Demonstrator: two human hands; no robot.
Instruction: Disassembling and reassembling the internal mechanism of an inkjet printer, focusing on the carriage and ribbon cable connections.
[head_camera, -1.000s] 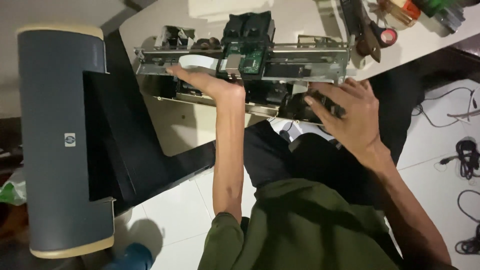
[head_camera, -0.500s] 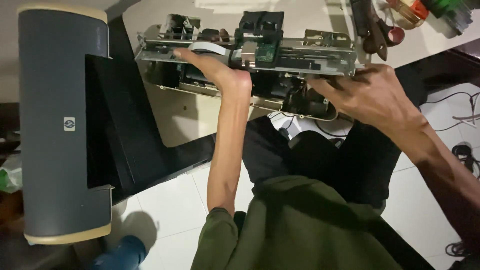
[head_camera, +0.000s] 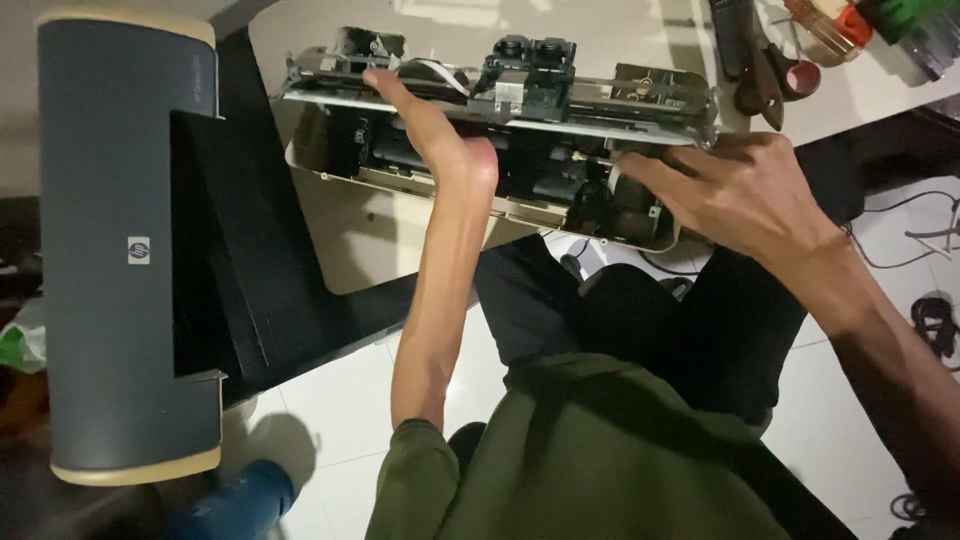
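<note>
We see the printer mechanism at twelve o'clock, at the table's near edge, its long axis running nine to three, its open underside facing us. The left hand lies on its metal rail, fingers curled over; the right hand clasps its right end. The grey printer cover stands at nine o'clock.

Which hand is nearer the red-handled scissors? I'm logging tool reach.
Right. The right hand grips the printer mechanism just below the scissors; the left hand is far across it.
</note>
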